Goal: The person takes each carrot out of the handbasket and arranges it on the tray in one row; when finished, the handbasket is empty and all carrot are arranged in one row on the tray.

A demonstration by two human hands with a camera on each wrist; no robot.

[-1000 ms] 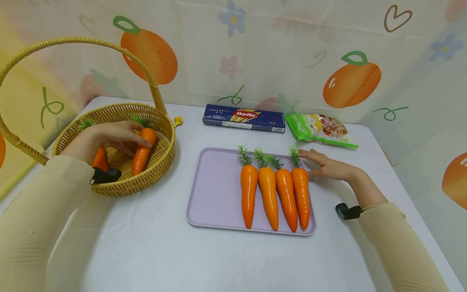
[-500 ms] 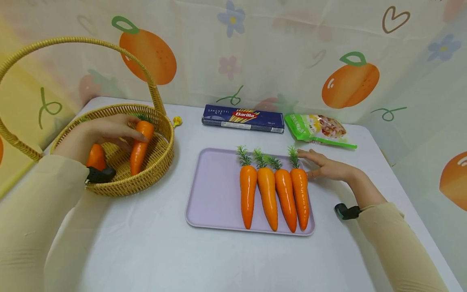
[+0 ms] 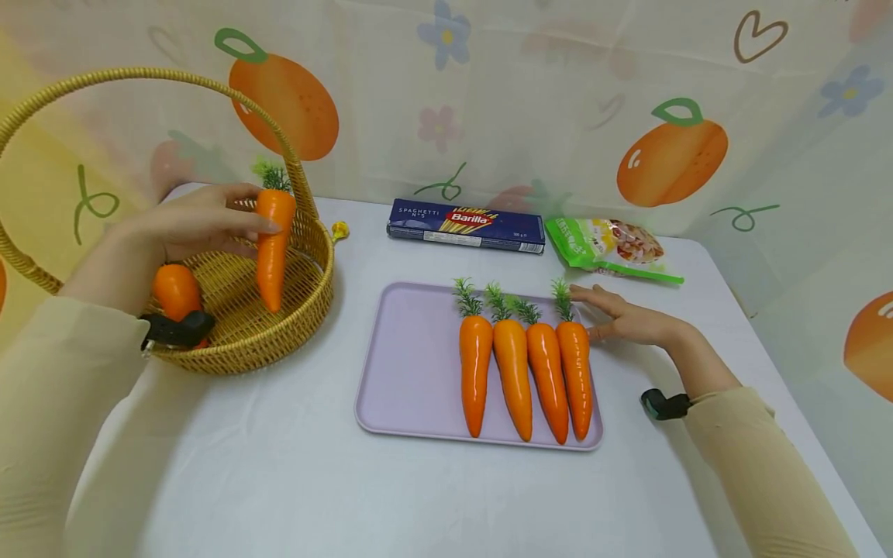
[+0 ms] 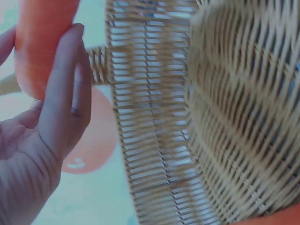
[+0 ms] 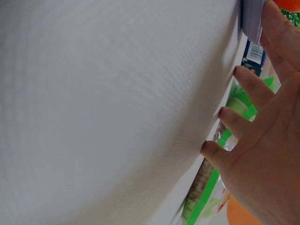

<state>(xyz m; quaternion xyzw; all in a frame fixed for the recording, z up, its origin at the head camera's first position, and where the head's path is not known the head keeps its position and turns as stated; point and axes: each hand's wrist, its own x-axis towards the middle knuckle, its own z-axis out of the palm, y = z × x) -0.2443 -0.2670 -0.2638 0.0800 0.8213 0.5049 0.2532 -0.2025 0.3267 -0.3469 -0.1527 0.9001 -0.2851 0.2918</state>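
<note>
My left hand [image 3: 209,222] grips an orange carrot [image 3: 273,252] near its leafy top and holds it above the wicker basket [image 3: 322,306]. In the left wrist view the fingers wrap the thick end of that carrot [image 4: 44,44], clear of the basket wall [image 4: 145,108]. A second carrot [image 3: 177,291] lies in the basket, partly hidden by the forearm and wrist camera. My right hand [image 3: 631,322] rests on the table with spread fingers at the right rim of the lilac tray [image 3: 412,364]. Several carrots [image 3: 512,376] lie side by side on the tray's right part.
A blue spaghetti box [image 3: 466,226] lies behind the tray, with a green food packet [image 3: 614,248] to its right. The tall basket handle [image 3: 149,74] arches over the left arm. A small yellow object [image 3: 340,230] sits beside the basket. A patterned cloth hangs at the back.
The left hand has lifted the carrot up from inside the basket, and its green leaves now show above the rim. The right hand and the tray carrots have stayed in place.
</note>
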